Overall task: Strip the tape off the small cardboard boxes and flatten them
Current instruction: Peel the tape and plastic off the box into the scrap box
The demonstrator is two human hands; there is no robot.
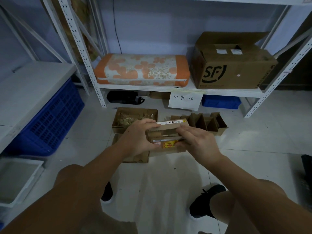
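On a storeroom floor (168, 174), left hand (138, 137) grips a small box (167, 132); right hand (197, 141) pinches its tape, best peeled low and slowly.

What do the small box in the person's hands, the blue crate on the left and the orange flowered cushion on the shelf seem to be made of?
The small brown box looks like matte corrugated cardboard, with paper labels stuck on. The blue lattice-walled crate seems to be moulded plastic, smooth with a slight sheen. The orange-and-white flowered cushion appears to be printed woven fabric over soft filling, judging by its rounded edges and zip seam.
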